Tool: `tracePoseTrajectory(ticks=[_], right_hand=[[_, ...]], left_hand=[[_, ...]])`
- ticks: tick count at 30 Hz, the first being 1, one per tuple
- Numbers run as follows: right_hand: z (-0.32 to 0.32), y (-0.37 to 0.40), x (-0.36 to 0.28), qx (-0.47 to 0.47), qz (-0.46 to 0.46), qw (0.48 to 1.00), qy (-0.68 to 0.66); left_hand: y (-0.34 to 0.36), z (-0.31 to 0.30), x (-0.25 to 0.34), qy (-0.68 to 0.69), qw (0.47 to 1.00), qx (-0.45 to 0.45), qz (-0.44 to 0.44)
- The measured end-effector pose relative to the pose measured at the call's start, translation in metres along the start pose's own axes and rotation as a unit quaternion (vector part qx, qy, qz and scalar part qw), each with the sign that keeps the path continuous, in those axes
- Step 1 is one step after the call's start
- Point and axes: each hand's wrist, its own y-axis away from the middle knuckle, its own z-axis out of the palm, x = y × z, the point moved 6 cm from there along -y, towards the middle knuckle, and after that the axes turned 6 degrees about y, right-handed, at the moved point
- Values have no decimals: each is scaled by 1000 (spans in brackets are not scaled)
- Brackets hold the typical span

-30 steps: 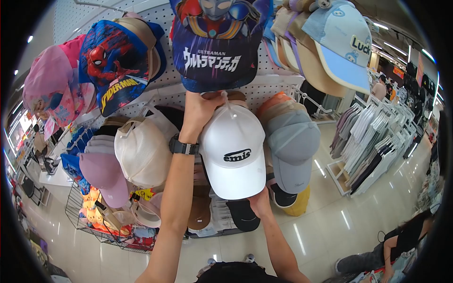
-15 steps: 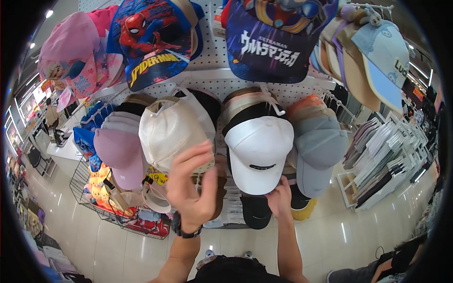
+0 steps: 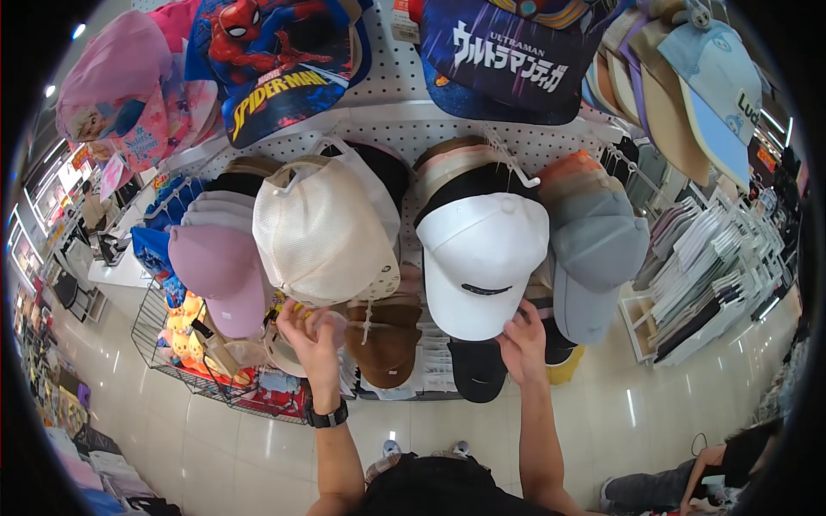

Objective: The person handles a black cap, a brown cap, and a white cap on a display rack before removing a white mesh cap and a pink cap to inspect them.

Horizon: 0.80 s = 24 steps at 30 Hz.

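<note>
A cream mesh cap (image 3: pixel 323 228) hangs at the centre left of the rack, and my left hand (image 3: pixel 311 340) is at its lower edge with the fingers bent and apart. To the right, a white cap (image 3: pixel 486 249) with a small black badge hangs in front of darker caps. My right hand (image 3: pixel 523 344) touches the brim of this white cap at its lower right, fingertips partly behind the edge. A brown cap (image 3: pixel 387 344) and a black cap (image 3: pixel 477 370) hang lower, between my hands.
Character caps (image 3: pixel 288 69) hang above, pink-purple (image 3: pixel 219 271) and grey caps (image 3: pixel 598 241) at the sides. A wire basket (image 3: pixel 211 387) stands lower left, a clothes rack (image 3: pixel 714 275) at right. Another person (image 3: pixel 736 460) is at lower right.
My left hand has moved down and left, to the cream cap's bottom edge. My right hand stays at the white cap's brim. The whole view has shifted slightly.
</note>
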Motion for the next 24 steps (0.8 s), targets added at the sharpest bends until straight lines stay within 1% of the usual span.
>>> tracePoseTrajectory(ticks=[1,2,4,5,7,9,11,13,14,17,18,19,24], right_hand=[[0,0,1,-11,0,1000,11],[0,0,2,-22,0,1000,21],[0,-1,3,-15,-2,1000,15],[0,-1,3,-13,-2,1000,9],[-5,-3,8,-11,1,1000,5],[-7,-3,9,-8,4,1000,2],[-5,-2,7,-16,-2,1000,1],[-6,0,6,-5,0,1000,2],[-7,0,6,-7,-1,1000,1],[-6,1,4,-4,-7,1000,-8],[-3,2,2,-14,-8,1000,-8],[-1,3,0,-23,-9,1000,-8],[-2,3,-1,-36,-16,999,-15]], left_hand=[[2,-2,-13,30,999,-14,-37],[8,1,-12,30,999,-18,-39],[29,22,-23,115,978,-59,-161],[36,27,-26,114,978,-63,-164],[57,56,-40,83,944,-222,-230],[72,87,-35,104,931,-258,-236],[75,105,-40,118,927,-264,-238],[74,115,-48,134,931,-256,-224],[73,119,-47,143,931,-244,-231],[73,123,-51,159,929,-236,-238],[73,126,-49,173,930,-213,-244],[75,127,-50,172,929,-215,-246],[75,126,-46,190,938,-190,-219]])
